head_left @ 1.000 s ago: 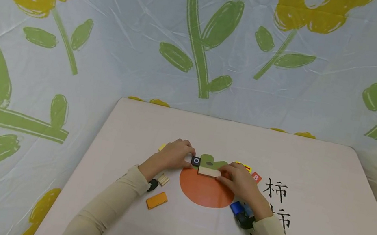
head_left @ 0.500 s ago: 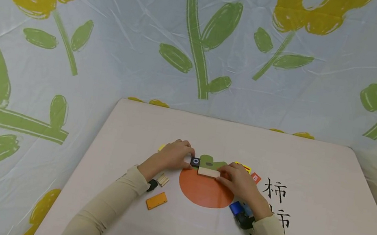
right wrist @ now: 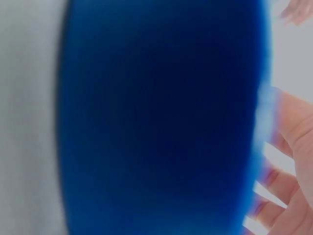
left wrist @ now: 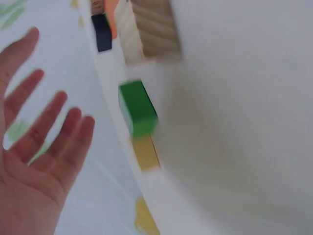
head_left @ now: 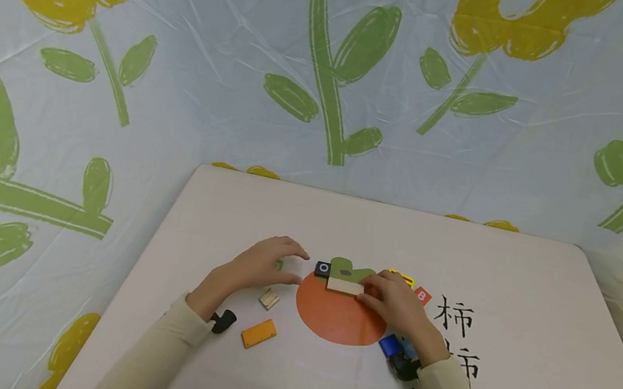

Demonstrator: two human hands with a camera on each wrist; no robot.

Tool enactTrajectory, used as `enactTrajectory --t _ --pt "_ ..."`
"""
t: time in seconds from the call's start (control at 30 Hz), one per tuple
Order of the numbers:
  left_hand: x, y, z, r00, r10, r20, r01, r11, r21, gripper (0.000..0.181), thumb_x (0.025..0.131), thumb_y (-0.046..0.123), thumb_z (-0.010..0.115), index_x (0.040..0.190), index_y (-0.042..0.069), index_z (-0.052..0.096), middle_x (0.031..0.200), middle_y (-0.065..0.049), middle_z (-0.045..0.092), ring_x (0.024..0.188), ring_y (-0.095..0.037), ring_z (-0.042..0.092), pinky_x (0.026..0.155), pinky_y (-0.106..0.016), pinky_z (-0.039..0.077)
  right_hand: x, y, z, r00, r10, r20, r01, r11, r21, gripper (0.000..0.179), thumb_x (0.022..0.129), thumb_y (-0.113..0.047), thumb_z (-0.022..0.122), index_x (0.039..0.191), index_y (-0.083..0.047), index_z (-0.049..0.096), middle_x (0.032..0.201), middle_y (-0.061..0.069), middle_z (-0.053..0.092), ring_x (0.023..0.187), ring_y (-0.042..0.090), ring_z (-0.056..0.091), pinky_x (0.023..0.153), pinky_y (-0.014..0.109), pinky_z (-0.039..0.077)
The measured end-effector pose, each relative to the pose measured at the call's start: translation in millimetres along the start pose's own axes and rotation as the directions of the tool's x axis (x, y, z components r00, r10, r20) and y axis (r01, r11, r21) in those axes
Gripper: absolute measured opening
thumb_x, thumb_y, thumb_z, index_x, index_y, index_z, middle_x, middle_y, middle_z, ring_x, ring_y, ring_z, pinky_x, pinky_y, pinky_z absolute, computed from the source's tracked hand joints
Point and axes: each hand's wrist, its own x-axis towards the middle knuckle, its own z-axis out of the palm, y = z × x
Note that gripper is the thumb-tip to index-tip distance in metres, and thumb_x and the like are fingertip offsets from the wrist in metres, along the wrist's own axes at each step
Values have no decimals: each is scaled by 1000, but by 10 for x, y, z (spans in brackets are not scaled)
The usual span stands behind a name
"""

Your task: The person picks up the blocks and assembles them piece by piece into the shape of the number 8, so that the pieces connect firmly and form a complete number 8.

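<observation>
My left hand [head_left: 260,263] is spread with thumb and fingers apart, holding nothing, left of a small black block [head_left: 323,269] marked with a white ring. In the left wrist view the same hand [left wrist: 41,161] shows straight fingers. A pale flat wooden block [head_left: 344,287] lies beside the black block on the printed orange fruit. With thumb and fingers, my right hand [head_left: 397,303] pinches that wooden block's right end. In the right wrist view a blue block [right wrist: 161,117] very close to the camera hides much of this hand.
Left of the fruit lie a ridged wooden block [head_left: 269,299] and an orange block [head_left: 259,333]. A green block [left wrist: 138,108] and a yellow block [left wrist: 145,153] stand near the left hand. Yellow [head_left: 401,277], red [head_left: 422,295] and blue [head_left: 390,346] blocks surround the right hand.
My left hand has let go of the black block and drawn back to the left, its fingers spreading. The black block stays in place. My right hand keeps its position at the wooden block.
</observation>
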Motion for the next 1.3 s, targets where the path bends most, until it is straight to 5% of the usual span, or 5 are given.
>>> enactTrajectory --t 0.2,0.33,0.57,0.87,1.3 --pt "-512 -136 -100 997 -73 -4 71 979 -192 48 86 34 81 128 16 69 132 5 58 124 -18 53 100 -43 46 5 -3 10 1000 -9 1 9 1000 -3 24 90 -26 78 109 -13 75 98 1 65 94 21 56 82 42 51" --pt "-681 -229 -92 993 -116 25 118 964 -236 48 84 30 83 128 17 69 127 6 58 119 -19 56 97 -42 48 4 12 15 1000 -9 0 9 1000 -5 24 89 -26 78 109 -12 75 97 1 65 94 21 56 82 42 51" --pt "-721 -335 -25 987 -136 89 154 960 -232 47 84 27 83 129 20 70 123 5 60 113 -18 57 95 -41 48 -5 2 10 1000 -3 -3 3 1000 15 25 89 -24 78 110 -11 75 98 1 65 94 22 56 82 43 51" --pt "-710 -347 53 993 -61 100 70 993 -94 40 86 26 82 124 21 72 122 3 57 116 -20 52 98 -43 44 -6 -12 10 1000 -6 -10 6 1000 8 24 89 -23 78 110 -11 75 98 0 64 94 21 55 80 42 50" --pt "-683 -323 71 995 -23 99 18 998 55 32 88 25 80 119 23 73 118 5 57 109 -15 52 92 -36 48 -12 -23 -11 1000 -15 -4 15 1000 18 24 89 -22 78 110 -11 75 99 1 65 94 22 56 80 42 50"
